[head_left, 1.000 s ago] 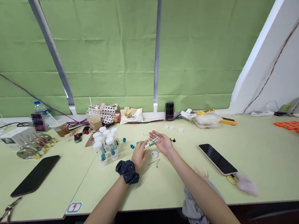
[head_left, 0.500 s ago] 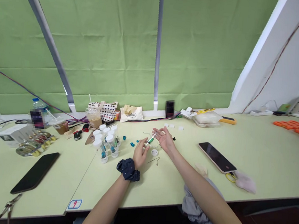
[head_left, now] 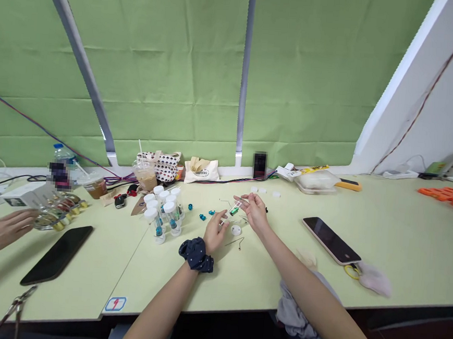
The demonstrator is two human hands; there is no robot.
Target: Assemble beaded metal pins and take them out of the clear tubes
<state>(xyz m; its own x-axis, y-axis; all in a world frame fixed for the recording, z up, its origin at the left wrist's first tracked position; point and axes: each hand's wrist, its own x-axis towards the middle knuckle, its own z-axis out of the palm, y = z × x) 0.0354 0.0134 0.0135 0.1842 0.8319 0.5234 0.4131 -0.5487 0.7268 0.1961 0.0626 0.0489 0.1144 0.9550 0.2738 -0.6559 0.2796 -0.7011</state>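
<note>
Between my two hands is a clear tube (head_left: 237, 206) with a small green piece inside, tilted above the table. My left hand (head_left: 214, 232), a dark scrunchie at its wrist, grips the tube's lower end. The fingers of my right hand (head_left: 255, 212) close around its upper end. Just below the tube lies a white disc with holes (head_left: 236, 230), with a bent metal wire (head_left: 235, 242) nearer to me. Small teal pieces (head_left: 202, 217) lie left of my left hand. Several white-capped clear tubes (head_left: 164, 211) with teal pieces inside stand further left.
White caps (head_left: 262, 191) lie behind my hands. A phone (head_left: 330, 240) is on the right, another phone (head_left: 57, 254) on the left beside pliers (head_left: 19, 302). Another person's hand (head_left: 2, 233) touches a rack of spools (head_left: 60, 211). Drink cups (head_left: 145, 176) stand at the back left.
Another person's hand has come in from the left to the rack. My right hand's fingers have closed in on the tube's upper end. The view has shifted slightly.
</note>
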